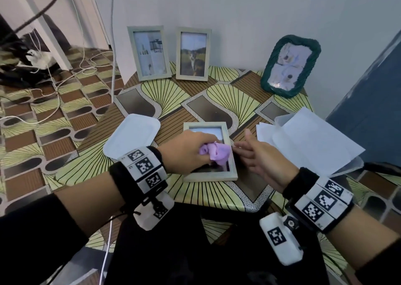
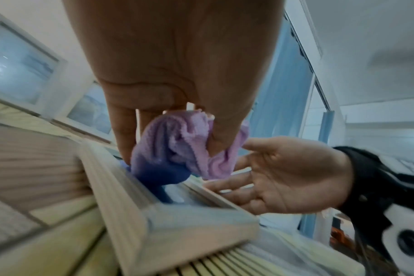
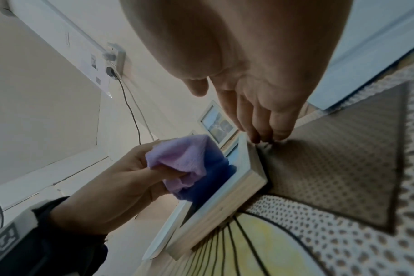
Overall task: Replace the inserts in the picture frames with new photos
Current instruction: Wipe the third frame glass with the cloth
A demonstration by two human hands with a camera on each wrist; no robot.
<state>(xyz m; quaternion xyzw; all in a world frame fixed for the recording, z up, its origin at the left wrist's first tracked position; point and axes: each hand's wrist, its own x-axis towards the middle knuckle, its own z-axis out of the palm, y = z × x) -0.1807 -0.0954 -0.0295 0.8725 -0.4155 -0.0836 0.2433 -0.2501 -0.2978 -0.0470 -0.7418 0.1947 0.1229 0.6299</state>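
Note:
A pale wooden picture frame (image 1: 232, 171) lies face up on the patterned table (image 1: 195, 98), near the front. My left hand (image 1: 191, 152) grips a bunched purple cloth (image 1: 217, 153) and presses it onto the frame's glass. The wrist views show the cloth (image 2: 187, 147) (image 3: 184, 164) crumpled in the curled fingers, down on the frame (image 2: 140, 211) (image 3: 227, 211). My right hand (image 1: 258, 154) is flat with straight fingers, and its fingertips (image 3: 262, 134) touch the frame's right edge.
Two pale frames (image 1: 149, 52) (image 1: 193, 54) and a dark green woven frame (image 1: 290, 65) stand at the back against the wall. A white tray (image 1: 134, 137) lies left of the flat frame, white sheets (image 1: 308, 141) on a clear tray lie right. Cables cross the floor at left.

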